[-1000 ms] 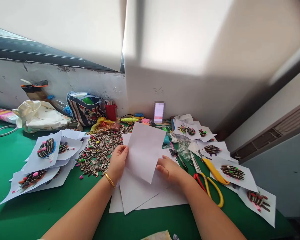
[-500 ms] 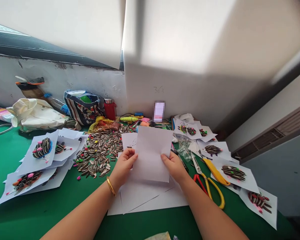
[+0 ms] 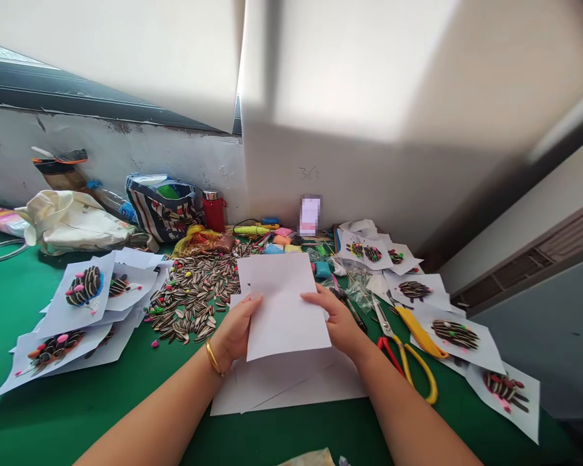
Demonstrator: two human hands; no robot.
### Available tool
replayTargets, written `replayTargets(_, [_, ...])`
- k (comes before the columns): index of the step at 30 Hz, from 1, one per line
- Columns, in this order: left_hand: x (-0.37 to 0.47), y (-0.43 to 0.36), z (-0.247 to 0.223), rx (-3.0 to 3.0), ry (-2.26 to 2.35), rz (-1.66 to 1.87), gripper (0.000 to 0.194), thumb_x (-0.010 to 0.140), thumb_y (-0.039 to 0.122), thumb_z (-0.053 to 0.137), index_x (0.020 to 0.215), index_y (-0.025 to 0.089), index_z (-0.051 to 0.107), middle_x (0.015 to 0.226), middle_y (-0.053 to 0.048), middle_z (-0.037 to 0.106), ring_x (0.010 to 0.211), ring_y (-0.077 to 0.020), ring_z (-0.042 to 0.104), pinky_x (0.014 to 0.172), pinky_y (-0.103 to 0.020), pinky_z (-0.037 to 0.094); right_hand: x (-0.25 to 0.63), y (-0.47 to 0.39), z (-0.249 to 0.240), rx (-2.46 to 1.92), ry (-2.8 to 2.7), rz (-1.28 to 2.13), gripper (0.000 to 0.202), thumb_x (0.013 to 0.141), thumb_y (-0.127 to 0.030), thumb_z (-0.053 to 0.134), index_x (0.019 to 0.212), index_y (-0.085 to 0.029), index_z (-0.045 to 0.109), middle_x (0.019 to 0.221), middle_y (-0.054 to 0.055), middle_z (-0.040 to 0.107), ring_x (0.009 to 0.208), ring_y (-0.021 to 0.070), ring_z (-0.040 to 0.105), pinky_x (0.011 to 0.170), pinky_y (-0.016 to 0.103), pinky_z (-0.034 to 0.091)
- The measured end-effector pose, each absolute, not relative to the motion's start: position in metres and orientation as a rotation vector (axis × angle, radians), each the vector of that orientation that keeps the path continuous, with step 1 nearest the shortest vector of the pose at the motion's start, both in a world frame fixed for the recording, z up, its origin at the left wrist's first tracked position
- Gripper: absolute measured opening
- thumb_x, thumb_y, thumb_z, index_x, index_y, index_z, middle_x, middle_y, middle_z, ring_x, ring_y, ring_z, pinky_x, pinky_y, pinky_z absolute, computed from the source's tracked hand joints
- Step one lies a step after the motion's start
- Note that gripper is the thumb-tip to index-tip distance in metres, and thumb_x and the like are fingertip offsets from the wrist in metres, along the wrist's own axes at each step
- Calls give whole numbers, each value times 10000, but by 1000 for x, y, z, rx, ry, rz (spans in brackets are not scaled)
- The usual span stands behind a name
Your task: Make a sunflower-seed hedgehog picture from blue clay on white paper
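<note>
A blank white sheet of paper (image 3: 285, 307) is held up in front of me, above more white sheets (image 3: 291, 385) lying on the green table. My left hand (image 3: 237, 327) grips its left edge, thumb on the front and the other fingers behind. On the opposite side my right hand (image 3: 336, 317) has the right edge between thumb and fingers. A gold bangle (image 3: 214, 358) circles my left wrist. Striped sunflower seeds (image 3: 194, 291) lie in a heap to the left, beyond my left hand. Scissors with red and yellow handles (image 3: 393, 343) rest right of my right hand.
Papers with seed-and-clay figures lie in a left pile (image 3: 97, 310) and a right row (image 3: 466, 333). A yellow utility knife (image 3: 420, 331) lies by the scissors. Along the wall stand a red flask (image 3: 214, 212), a striped bag (image 3: 162, 204) and a phone (image 3: 309, 215).
The sheet has come down and to the left, and its tilt has changed. Clay pieces behind it now show. Both hands still hold its edges.
</note>
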State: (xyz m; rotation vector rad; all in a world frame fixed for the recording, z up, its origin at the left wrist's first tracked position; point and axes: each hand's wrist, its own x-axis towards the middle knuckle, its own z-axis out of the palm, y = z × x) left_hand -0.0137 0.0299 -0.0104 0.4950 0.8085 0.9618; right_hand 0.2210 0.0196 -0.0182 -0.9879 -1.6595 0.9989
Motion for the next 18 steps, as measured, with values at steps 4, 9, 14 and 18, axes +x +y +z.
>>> replayTargets(4, [-11,26,-9,529,716,900,450,862,428,605,1212,146,620,1063,-136,729,941,-293,708,840,-403,554,217,19,-9,-925,-1543,1026,178,760,-407,752,869,-268,772,1475,40,436,1240,299,526,1003,443,470])
replayTargets(9, [-10,22,-8,518,691,893,411,861,387,621,1199,155,624,1105,-136,715,958,-270,700,779,-349,564,217,20,-10,-991,-1442,986,230,762,-469,733,815,-247,762,1378,68,538,1192,303,562,971,450,486])
replayTargets(14, [-15,21,-9,575,671,789,470,782,260,732,1227,214,586,1069,-103,718,776,-199,707,627,-274,547,220,22,-17,-996,-1495,941,230,773,-463,737,886,-262,757,1433,63,480,1271,273,506,1030,420,442])
replayTargets(18, [-16,23,-11,623,653,749,536,687,162,773,1191,168,593,1013,-116,724,813,-250,707,718,-353,559,223,23,-19,-962,-1508,1070,242,673,-414,831,848,-258,771,1500,60,395,1275,295,509,1016,418,460])
